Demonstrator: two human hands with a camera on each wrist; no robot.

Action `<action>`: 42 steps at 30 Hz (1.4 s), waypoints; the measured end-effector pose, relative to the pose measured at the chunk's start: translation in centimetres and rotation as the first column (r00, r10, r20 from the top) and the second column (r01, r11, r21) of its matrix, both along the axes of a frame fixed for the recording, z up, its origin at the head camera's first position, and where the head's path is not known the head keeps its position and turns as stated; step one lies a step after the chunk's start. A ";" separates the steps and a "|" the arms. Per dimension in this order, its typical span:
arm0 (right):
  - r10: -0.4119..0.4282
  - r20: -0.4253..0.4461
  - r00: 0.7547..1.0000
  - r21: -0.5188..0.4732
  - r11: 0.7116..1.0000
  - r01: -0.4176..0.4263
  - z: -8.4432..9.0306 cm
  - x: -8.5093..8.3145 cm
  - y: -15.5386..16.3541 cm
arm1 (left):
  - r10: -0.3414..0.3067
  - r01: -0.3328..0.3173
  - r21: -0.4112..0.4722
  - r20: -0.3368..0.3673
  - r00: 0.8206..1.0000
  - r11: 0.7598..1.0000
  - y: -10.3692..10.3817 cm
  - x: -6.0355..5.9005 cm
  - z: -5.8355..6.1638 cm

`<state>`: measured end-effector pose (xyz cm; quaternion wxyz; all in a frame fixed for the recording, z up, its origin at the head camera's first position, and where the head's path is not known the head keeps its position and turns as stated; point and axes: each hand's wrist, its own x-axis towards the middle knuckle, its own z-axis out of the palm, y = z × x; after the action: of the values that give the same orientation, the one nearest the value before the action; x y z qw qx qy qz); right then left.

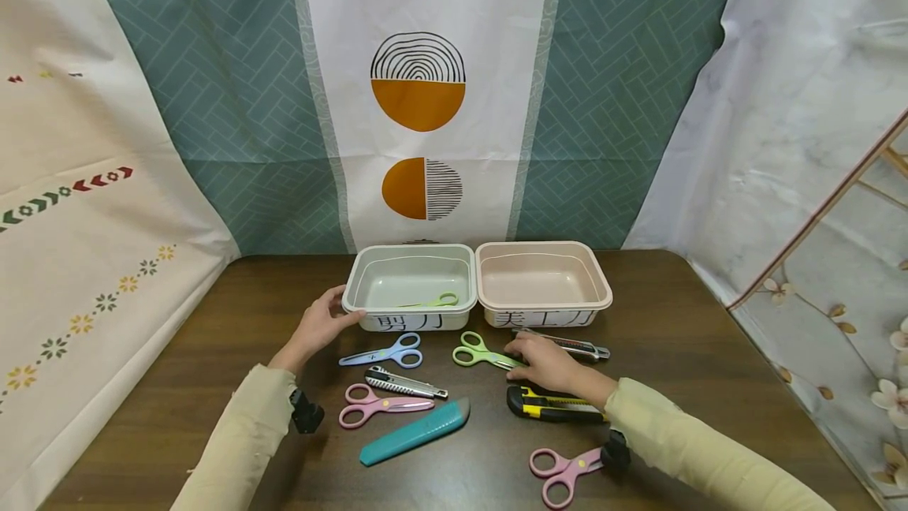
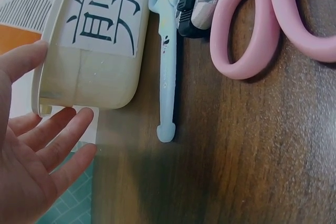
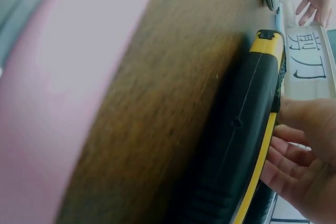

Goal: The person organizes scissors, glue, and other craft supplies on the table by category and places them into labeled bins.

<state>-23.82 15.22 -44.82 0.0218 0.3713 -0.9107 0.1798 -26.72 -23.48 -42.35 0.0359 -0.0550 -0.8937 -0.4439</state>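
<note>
My left hand [image 1: 322, 330] holds the left end of a pale green bin [image 1: 414, 320], thumb at the front rim and fingers round the corner. Inside that bin lies a pair of green scissors [image 1: 443, 300]. In the head view my right hand [image 1: 546, 363] pinches the blade end of another pair of green scissors [image 1: 478, 351], whose handles point left. A grey box cutter [image 1: 585, 348] lies just beyond the right fingers, and a black and yellow box cutter [image 1: 556, 407] just nearer. In the right wrist view this yellow-edged cutter [image 3: 236, 124] partly hides the curled right fingers.
A pale pink bin [image 1: 546, 314] stands against the green one. Blue scissors [image 1: 386, 352], a silver box cutter [image 1: 404, 382], pink scissors [image 1: 404, 404] and a teal cutter [image 1: 418, 432] lie at left centre. More pink scissors [image 1: 567, 469] lie near the right wrist.
</note>
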 end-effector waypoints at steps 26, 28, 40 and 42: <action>-0.001 0.076 0.997 -0.045 0.999 0.004 0.1 -0.2 -1.3 | 0.009 -0.009 0.021 -0.008 1.000 1.000 0.1 0.1 0.0; 0.021 0.087 0.996 -0.045 0.999 -0.017 0.2 -0.3 -1.2 | 0.012 -0.012 0.020 -0.002 1.000 1.000 0.1 0.1 0.0; 0.139 0.265 0.954 -0.053 0.990 -0.129 1.4 -0.9 -0.8 | 0.009 -0.009 0.017 -0.007 1.000 1.000 0.0 0.2 0.1; 0.151 0.280 0.948 -0.051 0.988 -0.142 1.6 -0.9 -0.7 | 0.007 -0.007 0.020 -0.007 1.000 1.000 0.0 0.2 0.1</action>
<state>-24.72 14.54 -43.22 -0.1163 0.4081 -0.8714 0.2460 -26.52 -23.48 -42.27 0.0411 -0.0532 -0.8893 -0.4523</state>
